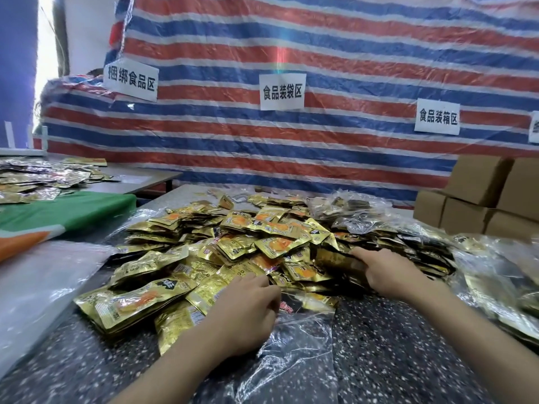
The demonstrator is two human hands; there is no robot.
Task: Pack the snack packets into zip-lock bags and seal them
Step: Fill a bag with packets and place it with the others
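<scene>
Hundreds of packets (262,237) are lying heaped on the surface (393,345) I am watching through the head camera. They are flat gold foil pouches, shiny and crinkled, most printed with an orange patch. One clear bag (300,345) is lying flat and wrinkled just in front of the heap, its mouth facing the packets. I am seeing at least one packet inside it near the mouth.

My left hand (248,310) is resting at the bag's mouth with fingers curled down among the packets; I cannot tell what it is gripping. My right hand (388,272) is closing around a darker stack of packets at the heap's near right side, fingers over the top and thumb below.

Filled bags (493,290) are piling up to the right, glossy and bulging with packets, and more are sitting behind the heap. Brown cardboard boxes (481,199) are standing stacked at the far right. The surface is showing as dark with white speckles.

A pile of clear plastic (38,275) is lying at the left, beside a green and orange cloth (58,211). A side table (140,177) beyond is carrying more packets. A red, white and blue striped tarp (291,48) is hanging behind, with white paper labels (282,91) stuck on it.
</scene>
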